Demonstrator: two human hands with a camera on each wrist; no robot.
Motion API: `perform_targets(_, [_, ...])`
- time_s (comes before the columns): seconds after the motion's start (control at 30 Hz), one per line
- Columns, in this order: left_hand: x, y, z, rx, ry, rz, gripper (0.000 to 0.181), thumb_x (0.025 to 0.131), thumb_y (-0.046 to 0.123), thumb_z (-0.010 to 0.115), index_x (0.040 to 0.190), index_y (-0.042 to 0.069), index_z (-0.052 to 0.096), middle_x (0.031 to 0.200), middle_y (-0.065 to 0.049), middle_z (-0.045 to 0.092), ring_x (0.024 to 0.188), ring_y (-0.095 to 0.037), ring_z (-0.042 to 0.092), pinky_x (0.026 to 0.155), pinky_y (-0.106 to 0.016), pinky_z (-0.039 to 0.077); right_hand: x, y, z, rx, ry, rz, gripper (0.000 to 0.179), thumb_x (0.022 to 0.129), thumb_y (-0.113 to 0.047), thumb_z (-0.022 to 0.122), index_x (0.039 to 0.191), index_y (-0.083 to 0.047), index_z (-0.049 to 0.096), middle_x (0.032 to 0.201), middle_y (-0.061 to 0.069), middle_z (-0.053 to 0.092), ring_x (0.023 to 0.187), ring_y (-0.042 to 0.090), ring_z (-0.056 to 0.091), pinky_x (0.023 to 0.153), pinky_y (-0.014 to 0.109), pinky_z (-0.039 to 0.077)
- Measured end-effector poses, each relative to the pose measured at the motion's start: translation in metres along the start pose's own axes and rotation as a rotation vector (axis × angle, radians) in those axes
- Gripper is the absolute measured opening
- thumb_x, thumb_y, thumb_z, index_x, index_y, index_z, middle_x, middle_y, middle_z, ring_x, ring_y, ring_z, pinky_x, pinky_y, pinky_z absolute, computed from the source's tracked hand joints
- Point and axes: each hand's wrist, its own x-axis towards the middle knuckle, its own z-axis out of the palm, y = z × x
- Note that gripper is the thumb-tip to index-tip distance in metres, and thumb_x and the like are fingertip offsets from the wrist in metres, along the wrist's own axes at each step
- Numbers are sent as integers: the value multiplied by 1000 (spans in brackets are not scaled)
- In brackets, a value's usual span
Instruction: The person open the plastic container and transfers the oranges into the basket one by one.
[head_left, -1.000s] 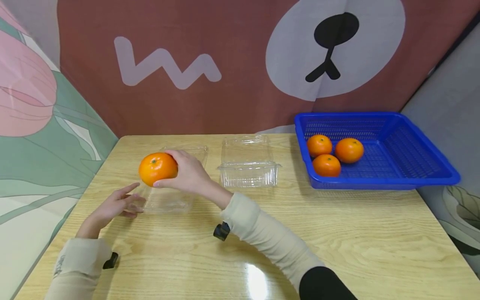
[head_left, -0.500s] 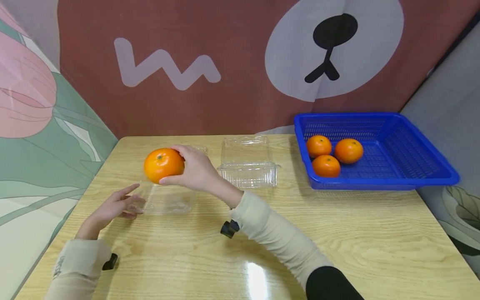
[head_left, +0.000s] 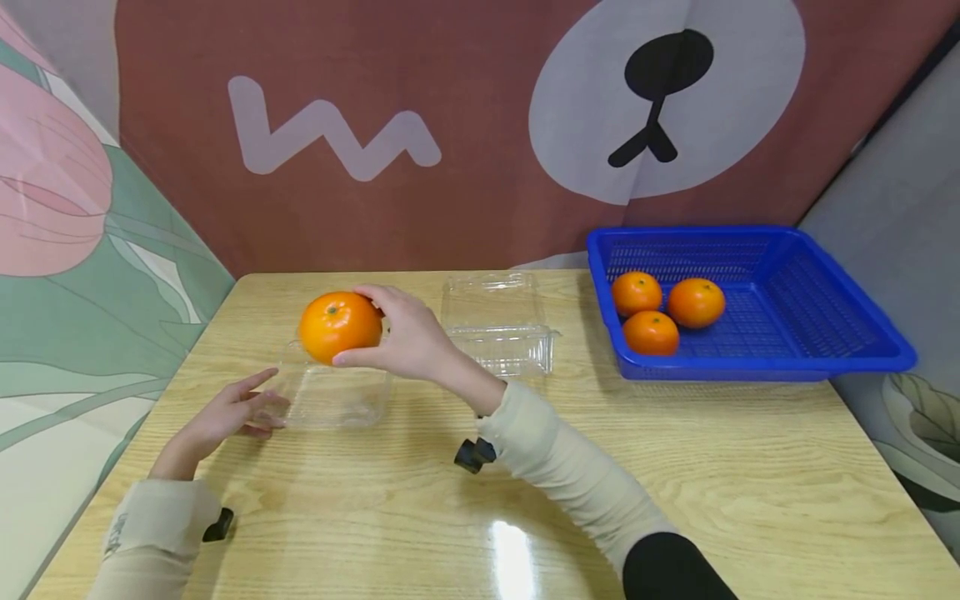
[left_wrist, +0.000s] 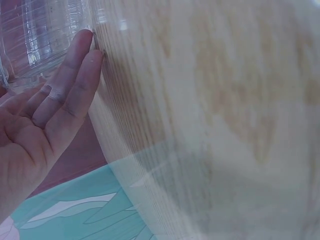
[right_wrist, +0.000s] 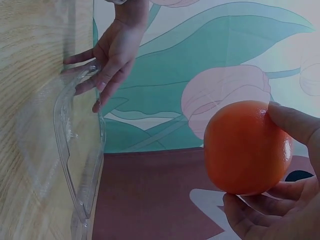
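From the head view, the right hand [head_left: 408, 340] holds an orange [head_left: 340, 326] in curled fingers above the open clear box [head_left: 333, 398] on the table [head_left: 675, 467]. The left hand [head_left: 225, 417] rests at the box's left edge, fingers straight.

The left wrist view shows straight fingers [left_wrist: 75, 85] touching clear plastic.

In the right wrist view, fingers [right_wrist: 295, 125] wrap the orange [right_wrist: 245, 147].

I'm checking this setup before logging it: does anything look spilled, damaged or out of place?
Nothing stands out. The right hand holds an orange above an open clear container, steadied by the left hand. Three oranges sit inside the blue basket.
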Motion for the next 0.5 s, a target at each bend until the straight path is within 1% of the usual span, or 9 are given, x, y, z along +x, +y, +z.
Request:
perform_targets(0.27, [1,-2,0,-8,-1,3,59,102,19,33,143,-9,2,123,-40,43,86,-20,65,73,-38,53,-6,5,-10,14,14,-2,77,69,-41,79,133,-14,46,122,-2,54,100,9,50,80,25,43])
perform_targets(0.43, [1,-2,0,-7,-1,8,58,102,18,33,143,-9,2,123,-40,43,87,-21,65,74,-40,53,-9,8,-17,24,19,-10,76,69,-38,79,133,-12,46,123,-1,54,99,10,51,72,22,44])
perform_targets(0.5, [1,-3,0,-7,1,11,58,102,18,33,143,-9,2,123,-40,42,88,-22,65,74,-41,53,-11,9,-20,24,15,-6,75,70,-38,79,133,-13,46,123,-1,53,100,10,50,71,21,44])
